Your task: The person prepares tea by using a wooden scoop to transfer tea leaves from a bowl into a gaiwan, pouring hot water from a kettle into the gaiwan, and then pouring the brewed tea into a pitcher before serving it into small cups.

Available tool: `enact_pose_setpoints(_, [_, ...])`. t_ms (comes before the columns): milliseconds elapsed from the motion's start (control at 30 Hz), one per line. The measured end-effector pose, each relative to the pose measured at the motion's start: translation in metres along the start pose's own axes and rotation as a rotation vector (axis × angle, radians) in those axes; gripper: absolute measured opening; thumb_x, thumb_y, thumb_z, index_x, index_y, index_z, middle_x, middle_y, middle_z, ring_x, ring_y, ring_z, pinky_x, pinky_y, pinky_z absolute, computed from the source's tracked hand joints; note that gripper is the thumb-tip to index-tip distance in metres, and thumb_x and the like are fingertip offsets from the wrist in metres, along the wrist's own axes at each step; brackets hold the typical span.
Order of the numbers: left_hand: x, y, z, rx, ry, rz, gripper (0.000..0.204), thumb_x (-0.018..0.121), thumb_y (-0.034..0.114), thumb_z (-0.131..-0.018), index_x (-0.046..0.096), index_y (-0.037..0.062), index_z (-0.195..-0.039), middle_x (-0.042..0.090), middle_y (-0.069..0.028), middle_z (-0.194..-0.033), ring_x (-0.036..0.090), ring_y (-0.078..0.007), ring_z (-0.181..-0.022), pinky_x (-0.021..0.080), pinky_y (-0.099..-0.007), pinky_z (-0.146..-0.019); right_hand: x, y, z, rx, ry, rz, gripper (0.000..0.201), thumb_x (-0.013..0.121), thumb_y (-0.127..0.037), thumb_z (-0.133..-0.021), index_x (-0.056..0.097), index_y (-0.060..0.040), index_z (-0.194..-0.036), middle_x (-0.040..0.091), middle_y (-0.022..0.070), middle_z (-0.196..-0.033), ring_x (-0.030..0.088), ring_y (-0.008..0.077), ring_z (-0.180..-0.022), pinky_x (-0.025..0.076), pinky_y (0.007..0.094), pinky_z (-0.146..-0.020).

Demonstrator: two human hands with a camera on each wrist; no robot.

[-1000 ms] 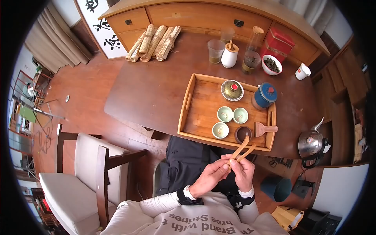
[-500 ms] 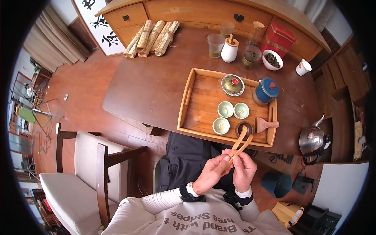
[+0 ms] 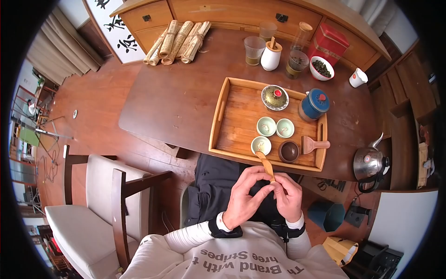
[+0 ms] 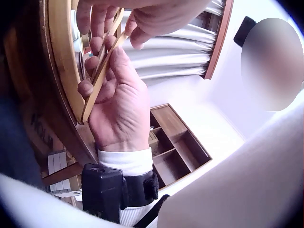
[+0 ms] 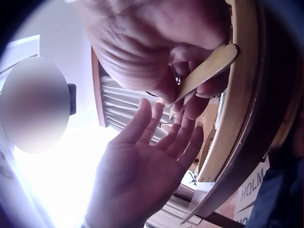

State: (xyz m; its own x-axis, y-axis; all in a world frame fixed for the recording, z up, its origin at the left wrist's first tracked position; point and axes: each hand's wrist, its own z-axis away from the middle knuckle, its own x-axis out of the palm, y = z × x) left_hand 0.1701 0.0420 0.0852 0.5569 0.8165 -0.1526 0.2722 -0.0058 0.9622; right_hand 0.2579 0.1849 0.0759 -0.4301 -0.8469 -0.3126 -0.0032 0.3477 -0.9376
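In the head view my left hand (image 3: 244, 200) and right hand (image 3: 289, 200) meet in front of the tray's near edge. Between their fingertips are wooden tea tongs (image 3: 266, 163), pointing toward the nearest pale green cup (image 3: 261, 145). Their flat tip (image 5: 218, 61) shows in the right wrist view. Seen from the left wrist, the right hand (image 4: 121, 102) pinches the tongs (image 4: 97, 92) with its thumb, while left fingertips touch their upper part. Two more green cups (image 3: 266, 126) stand behind; all three hold small pale bits. A dark brown cup (image 3: 289, 152) sits to their right.
The wooden tray (image 3: 214, 130) also bears a lidded bowl (image 3: 275, 97), a blue teapot (image 3: 314, 103) and a flat brush (image 3: 313, 145). A steel kettle (image 3: 369, 163) stands by the table's right edge. Glasses, a bowl of tea leaves (image 3: 321, 69) and rolled scrolls (image 3: 179, 43) line the back.
The tongs have swung left, from over the dark brown cup to near the closest green cup. Their two arms, spread apart earlier, now overlap in the head view.
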Motion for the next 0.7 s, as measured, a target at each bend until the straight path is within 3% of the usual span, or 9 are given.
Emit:
enact_pose_setpoints(67, [0.002,-0.007,0.004,0.02,0.0,-0.039,0.036,0.079,0.005,-0.089,0.06,0.0001,-0.119,0.064,-0.0136,-0.123,0.063,-0.0212,-0.112,0.051,-0.0336,-0.095,0.004,-0.004,0.0,0.037,-0.005,-0.08,0.019,0.062,0.0,-0.1,0.067,0.0074,-0.116,0.07,0.0133,-0.108,0.066,0.0162,-0.076,0.054,0.0272,-0.066])
enact_pose_setpoints(133, [0.009,-0.009,0.01,-0.282,0.181,0.452,0.028,0.077,0.002,-0.091,0.064,-0.0008,-0.116,0.067,-0.0117,-0.119,0.063,-0.0191,-0.112,0.051,-0.0339,-0.098,0.01,-0.005,0.001,0.078,-0.01,-0.161,0.019,0.061,0.0,-0.101,0.067,0.0076,-0.117,0.07,0.0141,-0.11,0.067,0.0169,-0.077,0.055,0.0273,-0.066])
enact_pose_setpoints(167, [0.007,-0.008,0.01,-0.337,0.172,0.447,0.02,0.075,0.001,-0.092,0.068,-0.002,-0.11,0.067,-0.0104,-0.121,0.064,-0.0178,-0.111,0.051,-0.0332,-0.099,0.013,-0.003,0.002,0.032,-0.007,-0.146,0.019,0.061,0.0,-0.101,0.067,0.0078,-0.117,0.07,0.0145,-0.111,0.067,0.0168,-0.078,0.056,0.0275,-0.066])
enact_pose_setpoints(267, [0.003,-0.004,0.006,-0.314,0.089,0.399,0.015,0.074,0.001,-0.093,0.07,-0.0032,-0.107,0.068,-0.0115,-0.121,0.064,-0.0187,-0.112,0.051,-0.0333,-0.099,0.014,-0.004,0.002,-0.041,-0.028,-0.079,0.019,0.062,-0.002,-0.102,0.068,0.0077,-0.117,0.07,0.0146,-0.113,0.067,0.0157,-0.078,0.057,0.0279,-0.066])
enact_pose_setpoints(500, [-0.001,-0.006,0.004,-0.271,0.033,0.425,0.016,0.072,0.001,-0.094,0.073,-0.0032,-0.109,0.07,-0.0134,-0.118,0.066,-0.0211,-0.112,0.052,-0.0346,-0.099,0.012,-0.004,0.009,0.023,-0.041,-0.141,0.019,0.07,0.003,-0.095,0.07,0.0074,-0.113,0.071,0.0142,-0.113,0.068,0.015,-0.082,0.057,0.0271,-0.07])
enact_pose_setpoints(567, [0.002,-0.007,0.004,-0.312,0.075,0.566,0.015,0.07,0.0,-0.095,0.073,-0.0033,-0.11,0.071,-0.0139,-0.119,0.067,-0.023,-0.114,0.052,-0.0354,-0.1,0.008,-0.006,0.009,0.078,0.019,-0.298,0.018,0.072,0.006,-0.092,0.071,0.0073,-0.109,0.071,0.0123,-0.112,0.068,0.0136,-0.084,0.057,0.0267,-0.071])
enact_pose_setpoints(700, [0.001,-0.009,0.002,-0.36,0.001,0.596,0.016,0.069,-0.001,-0.096,0.072,-0.0036,-0.112,0.071,-0.0131,-0.12,0.066,-0.0247,-0.117,0.052,-0.0369,-0.102,-0.004,-0.003,0.008,0.093,0.026,-0.233,0.015,0.072,0.007,-0.091,0.072,0.0071,-0.106,0.074,0.0101,-0.104,0.067,0.0114,-0.076,0.055,0.0245,-0.065])
